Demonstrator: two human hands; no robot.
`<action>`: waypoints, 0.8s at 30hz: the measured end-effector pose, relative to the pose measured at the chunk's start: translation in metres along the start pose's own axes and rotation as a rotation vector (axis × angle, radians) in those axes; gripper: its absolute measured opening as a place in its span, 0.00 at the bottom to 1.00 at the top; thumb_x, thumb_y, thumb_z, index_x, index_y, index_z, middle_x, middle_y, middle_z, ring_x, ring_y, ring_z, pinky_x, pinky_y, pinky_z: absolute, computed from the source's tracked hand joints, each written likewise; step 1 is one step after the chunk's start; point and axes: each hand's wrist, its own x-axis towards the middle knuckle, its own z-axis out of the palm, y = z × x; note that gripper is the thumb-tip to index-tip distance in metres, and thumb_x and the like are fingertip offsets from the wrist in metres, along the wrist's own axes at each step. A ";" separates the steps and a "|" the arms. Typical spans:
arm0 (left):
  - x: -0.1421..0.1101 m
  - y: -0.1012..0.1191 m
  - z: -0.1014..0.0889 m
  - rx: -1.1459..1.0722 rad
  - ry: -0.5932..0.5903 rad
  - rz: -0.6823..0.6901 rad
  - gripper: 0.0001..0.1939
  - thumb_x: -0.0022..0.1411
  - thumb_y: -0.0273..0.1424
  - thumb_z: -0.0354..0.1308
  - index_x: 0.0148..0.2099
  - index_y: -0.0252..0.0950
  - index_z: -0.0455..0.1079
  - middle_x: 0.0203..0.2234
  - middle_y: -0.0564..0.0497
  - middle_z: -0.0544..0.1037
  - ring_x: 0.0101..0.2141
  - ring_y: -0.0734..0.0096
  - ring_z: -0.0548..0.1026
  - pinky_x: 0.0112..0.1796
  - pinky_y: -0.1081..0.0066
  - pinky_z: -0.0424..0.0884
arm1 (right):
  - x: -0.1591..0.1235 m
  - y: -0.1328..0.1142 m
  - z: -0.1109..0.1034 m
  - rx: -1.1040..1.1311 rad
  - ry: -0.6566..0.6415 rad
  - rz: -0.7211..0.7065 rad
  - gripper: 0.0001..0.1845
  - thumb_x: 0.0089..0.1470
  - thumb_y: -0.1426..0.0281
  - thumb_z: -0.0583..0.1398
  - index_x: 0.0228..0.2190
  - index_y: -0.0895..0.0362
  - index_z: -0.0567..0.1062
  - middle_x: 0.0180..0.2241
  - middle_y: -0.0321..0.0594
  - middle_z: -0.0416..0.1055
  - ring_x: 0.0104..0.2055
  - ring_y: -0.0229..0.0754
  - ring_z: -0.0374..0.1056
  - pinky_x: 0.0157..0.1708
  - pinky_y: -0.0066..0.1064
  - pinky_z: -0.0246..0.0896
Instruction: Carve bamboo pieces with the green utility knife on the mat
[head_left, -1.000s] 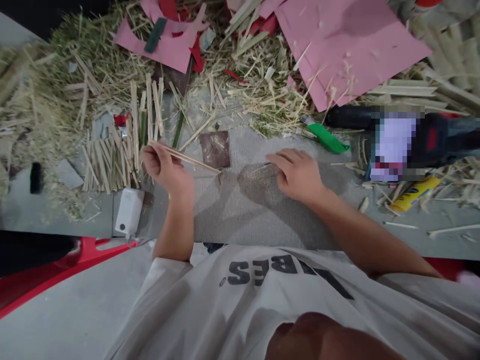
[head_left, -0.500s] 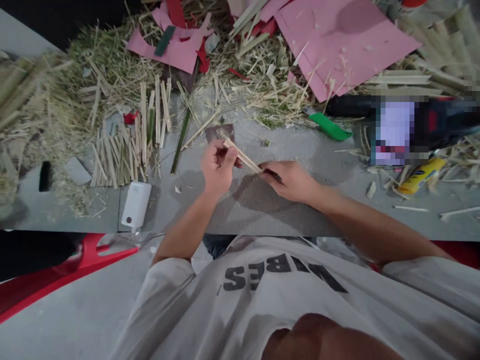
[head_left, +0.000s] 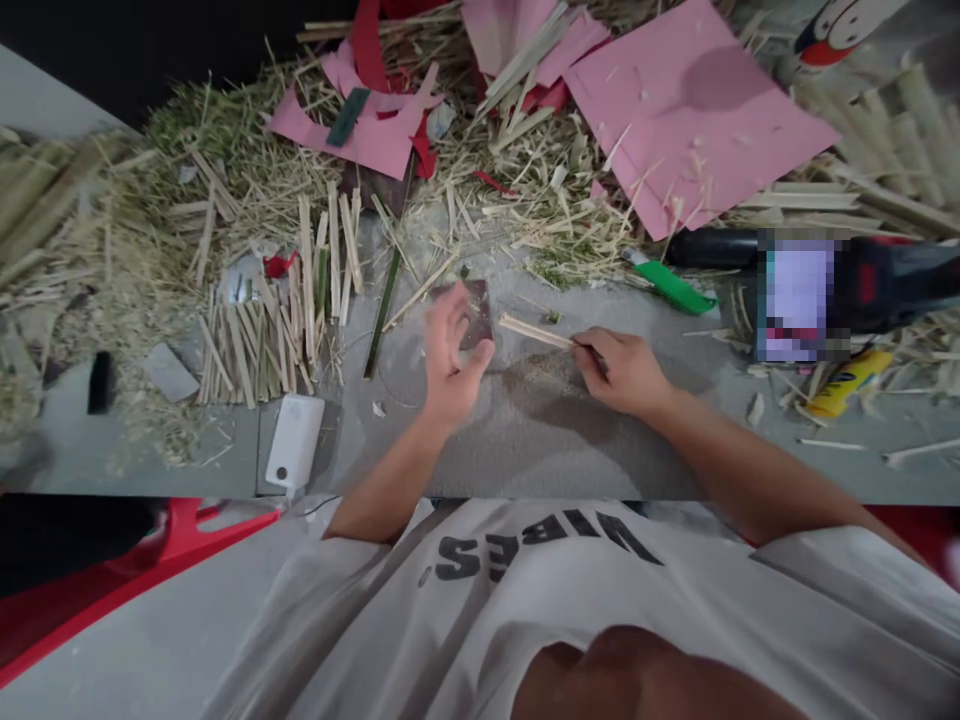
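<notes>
stick (head_left: 536, 331), pale and slender, juts over the grey table (head_left: 525, 455) from the right hand (head_left: 622, 372), whose fingers pinch its right end; it looks light, stiff and apt to splinter, best gripped near an end. the left hand (head_left: 454, 370), blurred, holds nothing visible, fingers apart, partly hiding a brown square (head_left: 483, 300).

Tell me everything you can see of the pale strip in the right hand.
The pale strip is slim, straight and wood- or bamboo-like, perhaps two pieces together. The right hand pinches one end; the other points toward the open left hand without touching it. It slants over the grey tabletop.
</notes>
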 end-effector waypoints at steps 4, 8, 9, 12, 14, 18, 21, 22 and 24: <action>-0.004 0.004 0.007 0.006 -0.024 -0.076 0.31 0.68 0.56 0.74 0.65 0.48 0.78 0.45 0.45 0.88 0.46 0.60 0.88 0.52 0.58 0.86 | -0.004 -0.003 0.002 0.029 -0.045 0.006 0.11 0.77 0.68 0.55 0.52 0.54 0.78 0.43 0.49 0.84 0.41 0.52 0.82 0.41 0.41 0.76; -0.007 0.017 0.011 0.105 -0.013 -0.099 0.22 0.67 0.54 0.76 0.48 0.42 0.84 0.35 0.48 0.87 0.36 0.67 0.86 0.41 0.66 0.84 | -0.007 0.000 0.001 0.018 -0.005 -0.048 0.13 0.76 0.71 0.54 0.53 0.56 0.78 0.43 0.49 0.83 0.41 0.51 0.81 0.41 0.40 0.74; -0.007 0.020 0.011 0.086 -0.030 -0.090 0.21 0.68 0.54 0.75 0.47 0.41 0.85 0.34 0.49 0.87 0.34 0.69 0.85 0.41 0.67 0.83 | -0.006 0.001 0.000 0.017 0.007 -0.066 0.14 0.75 0.72 0.54 0.54 0.56 0.77 0.43 0.49 0.83 0.40 0.51 0.81 0.41 0.40 0.74; -0.007 0.024 0.014 -0.037 -0.080 -0.071 0.20 0.70 0.52 0.74 0.46 0.40 0.85 0.31 0.51 0.86 0.31 0.72 0.85 0.38 0.69 0.83 | -0.003 0.008 -0.003 0.020 0.021 -0.092 0.15 0.75 0.72 0.53 0.54 0.57 0.77 0.43 0.49 0.84 0.40 0.51 0.81 0.41 0.40 0.74; -0.005 0.023 0.015 -0.125 -0.114 -0.079 0.19 0.71 0.51 0.74 0.46 0.40 0.85 0.30 0.52 0.85 0.30 0.73 0.85 0.36 0.71 0.82 | 0.000 0.012 -0.004 0.021 0.016 -0.080 0.16 0.74 0.72 0.53 0.54 0.56 0.77 0.43 0.50 0.84 0.41 0.53 0.81 0.42 0.42 0.75; 0.000 0.015 0.016 -0.330 -0.200 -0.170 0.20 0.65 0.50 0.80 0.38 0.38 0.83 0.26 0.54 0.84 0.27 0.73 0.84 0.34 0.72 0.82 | 0.005 0.017 -0.005 0.011 -0.004 -0.046 0.16 0.74 0.69 0.53 0.53 0.55 0.79 0.44 0.51 0.85 0.44 0.57 0.81 0.46 0.48 0.75; 0.003 0.009 0.016 -0.402 -0.181 -0.283 0.24 0.59 0.52 0.83 0.36 0.38 0.81 0.26 0.54 0.84 0.26 0.73 0.84 0.33 0.72 0.82 | 0.008 0.019 -0.007 -0.013 0.059 -0.013 0.14 0.74 0.67 0.55 0.51 0.54 0.79 0.45 0.51 0.85 0.46 0.60 0.81 0.51 0.55 0.72; 0.004 0.008 0.015 -0.422 -0.159 -0.327 0.25 0.56 0.52 0.84 0.36 0.38 0.81 0.26 0.55 0.84 0.26 0.74 0.83 0.33 0.72 0.82 | 0.009 0.019 -0.008 -0.014 0.082 0.004 0.13 0.74 0.66 0.56 0.51 0.53 0.79 0.44 0.50 0.85 0.45 0.60 0.82 0.53 0.57 0.71; 0.006 0.008 0.014 -0.480 -0.111 -0.414 0.25 0.55 0.49 0.86 0.35 0.39 0.79 0.26 0.55 0.83 0.25 0.75 0.82 0.32 0.72 0.82 | 0.010 0.021 -0.011 0.012 0.125 0.040 0.11 0.72 0.64 0.60 0.51 0.52 0.79 0.40 0.47 0.85 0.44 0.58 0.81 0.57 0.59 0.70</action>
